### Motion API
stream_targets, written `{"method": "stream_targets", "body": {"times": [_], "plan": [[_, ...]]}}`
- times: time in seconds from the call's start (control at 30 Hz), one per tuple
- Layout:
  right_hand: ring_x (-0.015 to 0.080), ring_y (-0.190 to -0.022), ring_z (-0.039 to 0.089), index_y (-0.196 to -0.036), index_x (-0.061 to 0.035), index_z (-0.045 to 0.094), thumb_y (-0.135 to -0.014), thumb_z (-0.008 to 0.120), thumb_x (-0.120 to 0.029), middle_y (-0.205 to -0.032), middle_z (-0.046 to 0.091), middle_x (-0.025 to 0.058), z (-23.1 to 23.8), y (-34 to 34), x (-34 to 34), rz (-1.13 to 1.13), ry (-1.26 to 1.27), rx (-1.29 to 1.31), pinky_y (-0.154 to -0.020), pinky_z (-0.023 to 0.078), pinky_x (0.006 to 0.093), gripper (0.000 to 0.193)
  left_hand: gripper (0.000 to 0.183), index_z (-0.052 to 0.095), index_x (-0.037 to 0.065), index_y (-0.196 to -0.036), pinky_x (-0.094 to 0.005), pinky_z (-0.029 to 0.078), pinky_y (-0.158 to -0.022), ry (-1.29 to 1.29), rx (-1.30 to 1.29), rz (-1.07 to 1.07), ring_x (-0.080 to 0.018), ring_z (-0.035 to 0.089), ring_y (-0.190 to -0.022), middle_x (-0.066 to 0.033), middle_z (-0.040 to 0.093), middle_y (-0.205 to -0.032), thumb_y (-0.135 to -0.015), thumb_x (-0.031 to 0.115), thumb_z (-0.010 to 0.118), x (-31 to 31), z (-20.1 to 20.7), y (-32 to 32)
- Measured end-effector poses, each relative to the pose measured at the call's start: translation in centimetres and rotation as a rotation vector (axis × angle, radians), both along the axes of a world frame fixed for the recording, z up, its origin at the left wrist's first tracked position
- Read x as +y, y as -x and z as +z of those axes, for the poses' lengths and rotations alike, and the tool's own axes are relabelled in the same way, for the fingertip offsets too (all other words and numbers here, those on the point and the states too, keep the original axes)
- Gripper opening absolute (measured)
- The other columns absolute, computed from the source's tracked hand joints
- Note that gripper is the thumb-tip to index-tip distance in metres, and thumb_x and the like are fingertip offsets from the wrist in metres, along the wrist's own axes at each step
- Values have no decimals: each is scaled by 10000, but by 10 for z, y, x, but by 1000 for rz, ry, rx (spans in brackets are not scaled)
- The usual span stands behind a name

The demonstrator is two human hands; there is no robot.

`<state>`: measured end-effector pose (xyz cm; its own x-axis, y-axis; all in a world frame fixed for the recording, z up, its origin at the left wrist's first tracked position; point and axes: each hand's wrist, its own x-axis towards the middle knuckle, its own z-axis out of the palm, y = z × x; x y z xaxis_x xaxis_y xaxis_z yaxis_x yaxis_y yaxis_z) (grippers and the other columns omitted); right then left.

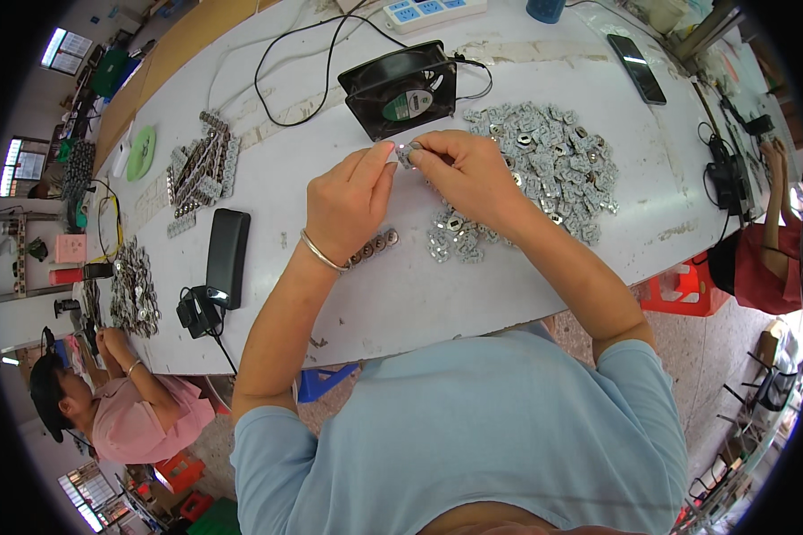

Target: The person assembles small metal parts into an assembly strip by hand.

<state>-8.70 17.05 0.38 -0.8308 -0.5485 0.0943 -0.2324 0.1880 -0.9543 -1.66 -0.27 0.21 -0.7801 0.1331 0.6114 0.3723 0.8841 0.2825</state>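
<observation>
My left hand (350, 198), with a bangle at its wrist, and my right hand (469, 175) meet over the white table. Both are closed, and their fingertips pinch a small shiny metal piece (403, 157) between them. Its exact kind is too small to make out. Just right of my right hand spreads a heap of small silver metal pieces (558, 165), and part of it lies under my right wrist. A short row of round-holed metal pieces (376, 249) lies beside my left wrist, partly hidden by it.
Beyond my hands stands a black fan (400, 94) with a cable. A power strip (433, 12) and a phone (636, 69) lie farther back. To the left are stacked metal strips (207, 169), a black box (228, 259) and an adapter (198, 312). Co-workers sit at both sides.
</observation>
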Motion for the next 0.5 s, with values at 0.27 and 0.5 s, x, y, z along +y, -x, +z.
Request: {"method": "stream_targets", "body": {"times": [0.27,0.5], "plan": [[83,-562,519,-858,27,685,-882,636,-209,-649,614,37,4,0,-3,-37,39,-270,-524,422,275,242,230,653,7,-1030,-260,525,-515,-27,72,4,-196,652,-608,-117,698,-876,-811,37,718,9,0,-4],[67,-541,504,-850,31,678,-878,635,-193,-616,584,20,0,-12,15,-38,10,-383,-510,422,282,230,223,656,15,-983,-296,531,-555,-110,-71,1,-225,660,-651,-126,692,-865,-781,50,742,24,-7,-18]]}}
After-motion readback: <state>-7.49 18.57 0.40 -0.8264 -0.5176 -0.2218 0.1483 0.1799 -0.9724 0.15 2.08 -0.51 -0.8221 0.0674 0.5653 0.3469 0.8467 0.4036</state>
